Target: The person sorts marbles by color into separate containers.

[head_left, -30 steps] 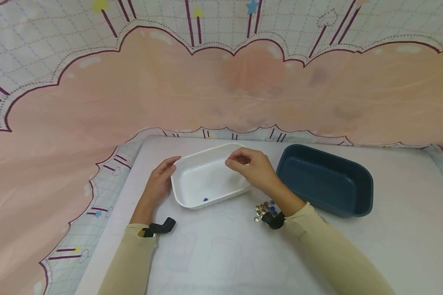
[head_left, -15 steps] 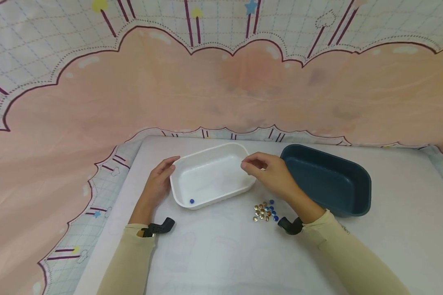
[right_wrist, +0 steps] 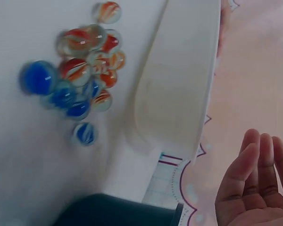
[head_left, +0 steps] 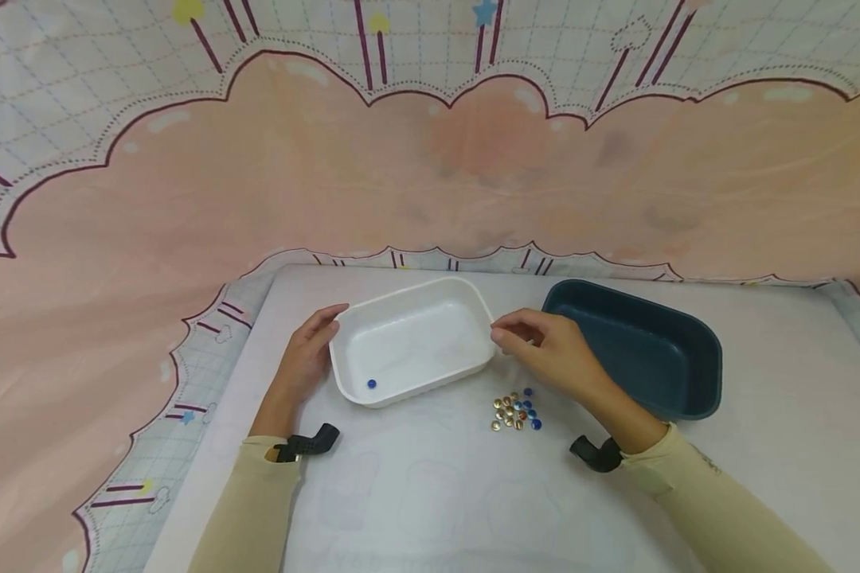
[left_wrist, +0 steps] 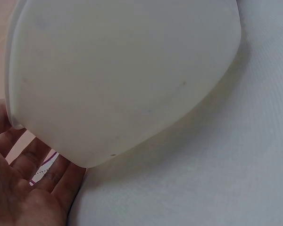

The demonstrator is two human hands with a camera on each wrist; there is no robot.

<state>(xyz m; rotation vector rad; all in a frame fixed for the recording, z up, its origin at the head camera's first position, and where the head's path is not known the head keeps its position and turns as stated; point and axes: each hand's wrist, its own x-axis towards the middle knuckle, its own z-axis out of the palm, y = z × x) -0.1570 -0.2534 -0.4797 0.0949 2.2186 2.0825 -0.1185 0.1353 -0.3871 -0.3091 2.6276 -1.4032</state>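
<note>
A white rectangular tray (head_left: 423, 338) lies at mid-table with one blue marble (head_left: 372, 383) in its near left corner. My left hand (head_left: 302, 358) holds the tray's left end; in the left wrist view its thumb is at the rim and its fingers (left_wrist: 52, 176) lie against the outer wall. Just off the tray's right end hovers my right hand (head_left: 555, 354), its thumb near the loosely bent fingers. Nothing shows between those fingers (right_wrist: 266, 160) in the right wrist view. Orange-and-clear and blue glass marbles (right_wrist: 75, 70) are clustered on the table below it.
A dark blue tray (head_left: 638, 342) stands at the right, partly behind the right hand and wrist. The white tabletop (head_left: 430, 493) stretches toward the front. A peach patterned cloth (head_left: 401, 175) rises behind the table and hangs along its left side.
My right hand has moved right and nearer, from over the white tray to beyond its right end. The blue marble has rolled left inside the tray. My left hand stays put.
</note>
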